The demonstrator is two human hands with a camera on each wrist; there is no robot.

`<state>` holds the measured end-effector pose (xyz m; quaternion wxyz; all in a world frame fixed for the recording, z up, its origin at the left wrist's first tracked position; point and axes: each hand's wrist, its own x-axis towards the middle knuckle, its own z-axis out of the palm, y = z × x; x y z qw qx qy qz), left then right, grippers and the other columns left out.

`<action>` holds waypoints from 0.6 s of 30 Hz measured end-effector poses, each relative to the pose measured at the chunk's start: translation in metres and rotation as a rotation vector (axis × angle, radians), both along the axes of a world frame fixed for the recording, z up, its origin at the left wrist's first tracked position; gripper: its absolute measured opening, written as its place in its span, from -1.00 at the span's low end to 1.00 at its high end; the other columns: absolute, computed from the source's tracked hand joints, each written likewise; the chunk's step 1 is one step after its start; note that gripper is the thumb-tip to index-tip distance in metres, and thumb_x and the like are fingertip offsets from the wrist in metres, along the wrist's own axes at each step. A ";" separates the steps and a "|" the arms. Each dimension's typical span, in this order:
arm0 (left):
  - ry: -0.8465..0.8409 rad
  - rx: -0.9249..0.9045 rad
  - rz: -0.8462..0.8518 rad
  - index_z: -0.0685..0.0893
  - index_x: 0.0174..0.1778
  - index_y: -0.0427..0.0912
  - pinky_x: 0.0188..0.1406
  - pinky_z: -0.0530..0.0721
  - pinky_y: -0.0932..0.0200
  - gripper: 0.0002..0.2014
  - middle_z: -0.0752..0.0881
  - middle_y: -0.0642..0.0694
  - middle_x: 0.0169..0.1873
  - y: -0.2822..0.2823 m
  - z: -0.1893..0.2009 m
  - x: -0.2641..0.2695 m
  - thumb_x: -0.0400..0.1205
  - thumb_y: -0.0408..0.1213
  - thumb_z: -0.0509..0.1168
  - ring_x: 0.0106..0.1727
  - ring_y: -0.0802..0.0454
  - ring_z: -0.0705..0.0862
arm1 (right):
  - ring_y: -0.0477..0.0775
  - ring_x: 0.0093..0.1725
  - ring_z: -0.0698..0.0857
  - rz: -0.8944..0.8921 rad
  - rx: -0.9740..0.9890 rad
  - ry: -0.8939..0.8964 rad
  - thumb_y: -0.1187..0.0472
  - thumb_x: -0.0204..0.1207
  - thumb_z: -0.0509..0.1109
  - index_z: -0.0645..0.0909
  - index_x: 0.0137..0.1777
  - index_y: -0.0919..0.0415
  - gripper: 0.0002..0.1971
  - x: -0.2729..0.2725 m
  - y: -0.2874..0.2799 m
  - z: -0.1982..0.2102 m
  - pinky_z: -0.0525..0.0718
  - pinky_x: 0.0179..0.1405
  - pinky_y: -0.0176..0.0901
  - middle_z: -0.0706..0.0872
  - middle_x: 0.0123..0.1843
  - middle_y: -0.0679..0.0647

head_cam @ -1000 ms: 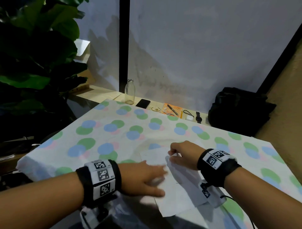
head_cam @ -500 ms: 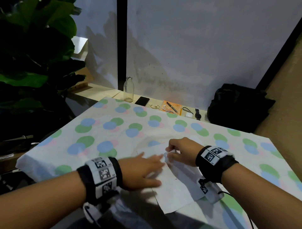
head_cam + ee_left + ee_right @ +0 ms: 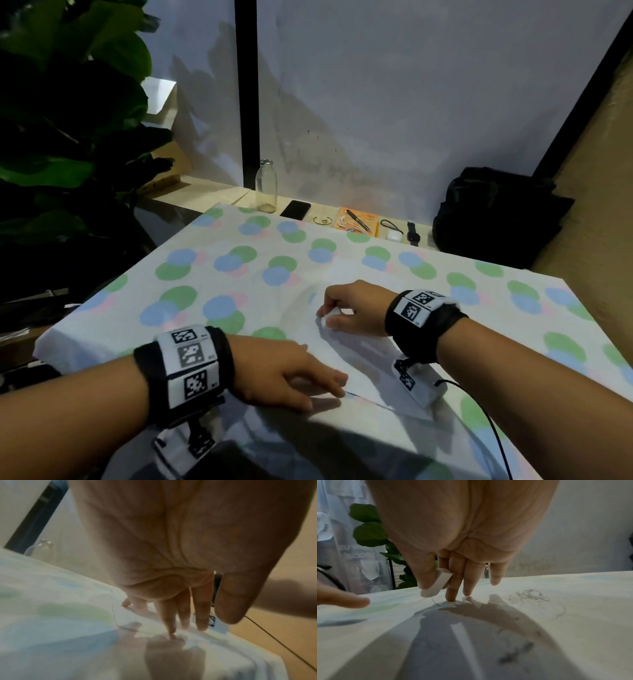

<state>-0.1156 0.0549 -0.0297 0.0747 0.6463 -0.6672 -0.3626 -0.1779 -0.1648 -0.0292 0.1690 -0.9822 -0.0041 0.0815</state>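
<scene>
A white sheet of paper (image 3: 359, 363) lies on the dotted tablecloth (image 3: 222, 274). My right hand (image 3: 352, 308) pinches a small white eraser (image 3: 436, 584) between thumb and forefinger, with its lower end close to the paper (image 3: 539, 622) and two fingertips touching the sheet. Grey pencil scribbles (image 3: 529, 595) show on the paper to the right of those fingers. My left hand (image 3: 291, 373) lies flat at the sheet's near left part, and its straight fingers (image 3: 171, 627) press the paper (image 3: 130, 616) down.
Along the far ledge stand a glass bottle (image 3: 265, 186), a black phone (image 3: 295, 209), a pen on an orange packet (image 3: 358, 221) and a watch (image 3: 413, 233). A black bag (image 3: 496, 216) sits far right, a big plant (image 3: 68, 137) left. A thin cable (image 3: 486, 421) crosses the near right.
My right hand has shifted a little to the left over the paper with the eraser. The left hand stays pressed on the sheet.
</scene>
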 end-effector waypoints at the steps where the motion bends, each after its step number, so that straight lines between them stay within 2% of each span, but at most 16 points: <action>1: 0.011 -0.060 0.041 0.52 0.64 0.09 0.71 0.14 0.22 -0.55 0.45 0.26 0.63 -0.005 0.001 0.005 0.79 -0.22 0.27 0.61 0.35 0.39 | -0.07 0.07 0.68 0.008 -0.009 -0.006 0.00 0.58 0.42 0.59 0.00 -0.09 -0.92 0.001 0.003 0.000 0.61 0.09 -0.12 0.79 0.23 -0.17; 3: -0.015 -0.207 0.184 0.65 0.52 0.11 0.58 0.44 0.14 -0.61 0.64 0.20 0.47 -0.011 0.005 0.025 0.78 -0.25 0.27 0.46 0.31 0.58 | -0.01 0.07 0.68 -0.007 -0.024 -0.071 0.02 0.62 0.43 0.63 0.10 -0.03 -0.87 0.000 0.007 0.002 0.59 0.05 -0.11 0.79 0.18 -0.07; 5: -0.126 -0.286 0.281 0.69 0.45 0.16 0.50 0.53 -0.01 -0.65 0.68 0.15 0.43 -0.013 0.005 0.051 0.75 -0.21 0.30 0.41 0.20 0.63 | 0.04 -0.03 0.69 -0.073 -0.017 -0.153 0.00 0.62 0.44 0.63 0.11 -0.04 -0.87 -0.007 0.009 0.005 0.65 0.01 -0.05 0.76 -0.02 -0.02; 6: -0.224 -0.254 0.258 0.65 0.49 0.19 0.55 0.47 -0.08 -0.64 0.60 0.11 0.53 -0.014 0.003 0.062 0.76 -0.15 0.30 0.50 0.13 0.56 | 0.02 -0.11 0.67 -0.103 0.003 -0.179 0.01 0.61 0.46 0.65 0.10 -0.05 -0.87 -0.011 0.011 0.006 0.65 -0.04 -0.06 0.72 -0.11 -0.03; 8: -0.425 -0.044 0.142 0.41 0.64 0.35 0.70 0.20 -0.27 -0.53 0.18 0.08 0.77 -0.016 -0.005 0.074 0.78 0.03 0.24 0.74 -0.04 0.19 | -0.02 -0.19 0.66 -0.087 0.060 -0.178 0.07 0.55 0.51 0.71 0.07 -0.02 -0.87 -0.021 0.021 0.007 0.64 -0.12 -0.12 0.71 -0.21 -0.05; 10: -0.469 0.151 0.106 0.19 0.67 0.53 0.66 -0.09 -0.54 -0.46 -0.23 0.20 0.78 -0.017 -0.013 0.077 0.77 0.18 0.18 0.80 -0.08 -0.22 | -0.03 -0.20 0.69 0.008 0.083 -0.139 0.11 0.51 0.53 0.75 0.04 0.01 -0.87 -0.029 0.035 0.007 0.65 -0.13 -0.15 0.75 -0.22 -0.03; 11: -0.455 0.192 0.114 0.16 0.66 0.57 0.62 -0.19 -0.61 -0.46 -0.34 0.23 0.76 -0.018 -0.016 0.077 0.75 0.23 0.16 0.78 -0.08 -0.33 | -0.03 -0.19 0.69 0.050 0.075 -0.114 0.10 0.51 0.53 0.75 0.03 0.03 -0.87 -0.030 0.043 0.006 0.65 -0.13 -0.16 0.76 -0.21 -0.02; 13: -0.444 0.223 0.109 0.19 0.64 0.57 0.57 -0.30 -0.66 -0.46 -0.43 0.25 0.72 -0.017 -0.019 0.076 0.73 0.30 0.15 0.75 -0.07 -0.43 | -0.10 -0.23 0.67 0.095 0.086 -0.098 0.08 0.51 0.54 0.74 -0.01 0.06 -0.88 -0.026 0.055 0.000 0.63 -0.17 -0.22 0.74 -0.24 -0.11; 15: -0.456 0.248 0.100 0.20 0.66 0.52 0.55 -0.34 -0.66 -0.45 -0.47 0.25 0.70 -0.018 -0.022 0.076 0.73 0.31 0.14 0.73 -0.08 -0.48 | -0.23 -0.33 0.60 0.111 0.105 -0.104 0.08 0.51 0.54 0.71 -0.07 0.11 -0.87 -0.019 0.062 -0.006 0.51 -0.29 -0.37 0.63 -0.36 -0.25; 18: -0.480 0.280 0.105 0.08 0.70 0.51 0.53 -0.38 -0.67 -0.38 -0.52 0.26 0.68 -0.019 -0.027 0.077 0.72 0.35 0.10 0.71 -0.10 -0.53 | -0.28 -0.39 0.55 0.111 0.109 -0.096 0.09 0.51 0.57 0.68 -0.14 0.12 -0.84 -0.011 0.065 -0.010 0.39 -0.35 -0.44 0.53 -0.43 -0.29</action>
